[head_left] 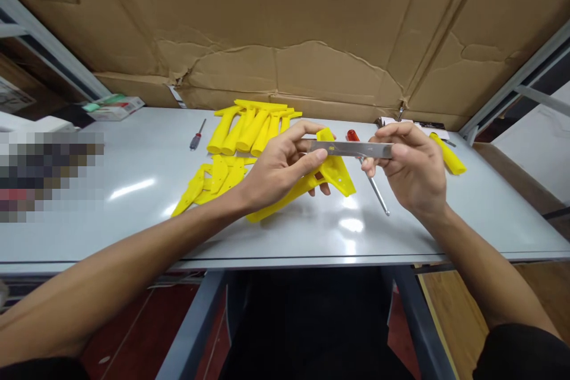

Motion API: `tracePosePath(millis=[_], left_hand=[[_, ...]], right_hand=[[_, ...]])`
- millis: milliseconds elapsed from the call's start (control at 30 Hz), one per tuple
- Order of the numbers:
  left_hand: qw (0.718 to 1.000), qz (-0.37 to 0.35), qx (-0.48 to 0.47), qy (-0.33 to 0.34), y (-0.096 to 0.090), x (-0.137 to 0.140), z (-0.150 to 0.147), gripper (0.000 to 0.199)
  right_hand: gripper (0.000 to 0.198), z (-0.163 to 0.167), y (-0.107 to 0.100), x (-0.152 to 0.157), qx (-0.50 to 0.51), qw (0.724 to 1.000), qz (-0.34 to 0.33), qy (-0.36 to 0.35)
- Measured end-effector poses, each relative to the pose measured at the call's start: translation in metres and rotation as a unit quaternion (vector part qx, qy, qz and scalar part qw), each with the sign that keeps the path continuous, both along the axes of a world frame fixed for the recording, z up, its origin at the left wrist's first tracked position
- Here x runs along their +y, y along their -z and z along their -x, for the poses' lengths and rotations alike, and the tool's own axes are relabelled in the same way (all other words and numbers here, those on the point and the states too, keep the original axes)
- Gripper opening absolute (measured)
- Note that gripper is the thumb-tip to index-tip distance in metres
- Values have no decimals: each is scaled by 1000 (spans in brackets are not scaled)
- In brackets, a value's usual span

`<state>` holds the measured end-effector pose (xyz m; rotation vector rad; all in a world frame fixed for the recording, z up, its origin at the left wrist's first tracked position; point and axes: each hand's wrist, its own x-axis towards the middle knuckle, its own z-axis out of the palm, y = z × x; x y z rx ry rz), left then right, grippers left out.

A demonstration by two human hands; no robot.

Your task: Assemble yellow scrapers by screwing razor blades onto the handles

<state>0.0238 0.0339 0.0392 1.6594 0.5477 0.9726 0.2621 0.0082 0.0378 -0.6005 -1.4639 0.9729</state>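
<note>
Both bare forearms reach in from the bottom corners of the head view and meet above the pale grey, glossy worktable (133,190). Between them, raised off the surface, is a thin, flat strip of bright steel (351,149), its long axis running nearly level from left to right. The left hand (285,166) pinches the strip's left end between thumb and fingertips, and the same hand also carries a yellow plastic holder with a broad triangular head and long tapered handle (332,169), whose handle slants down and left towards the table. The right hand (412,166) is closed on the strip's right end, fingers curled over it. So each hand has one end, neither nearer than the other.

Under the right hand lies a red-handled screwdriver with a slim steel shank (374,184). Farther back sits a pile of smooth yellow plastic handles (249,127), with flat yellow plates (214,178) in front, a small dark screwdriver (197,136) to the left, and creased brown cardboard (285,24) behind.
</note>
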Motion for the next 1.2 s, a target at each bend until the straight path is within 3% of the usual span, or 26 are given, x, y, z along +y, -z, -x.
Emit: tracePosePath(millis=[100, 200, 367, 533, 667, 800, 967, 1067, 1133, 1200], left_hand=[[1000, 0, 0, -4, -2, 1, -1, 44], [1000, 5, 7, -8, -4, 3, -1, 48], [999, -12, 22, -21, -5, 1, 0, 60], [999, -40, 32, -18, -6, -4, 0, 57], [998, -57, 26, -11, -7, -4, 1, 52], [997, -68, 29, 18, -5, -3, 2, 51], [996, -6, 50, 70, 2, -6, -3, 53], [993, 24, 60, 99, 3, -11, -6, 53], [991, 22, 74, 110, 2, -16, -7, 54], [990, 9, 84, 113, -1, -19, -7, 57]], right_hand=[[24, 0, 4, -1, -34, 996, -34, 75], [13, -3, 4, -1, -66, 981, -122, 138], [10, -9, 3, 4, -180, 920, -282, 205], [25, -9, 6, 6, -194, 864, -427, 185], [30, -6, 4, 2, -197, 852, -445, 191], [17, -5, 4, 0, -186, 860, -412, 235], [16, -7, 10, 0, -194, 855, -379, 298], [19, -8, 12, -2, -190, 867, -346, 303], [15, -9, 13, -2, -180, 861, -374, 294], [20, -9, 12, -1, -175, 829, -449, 284]])
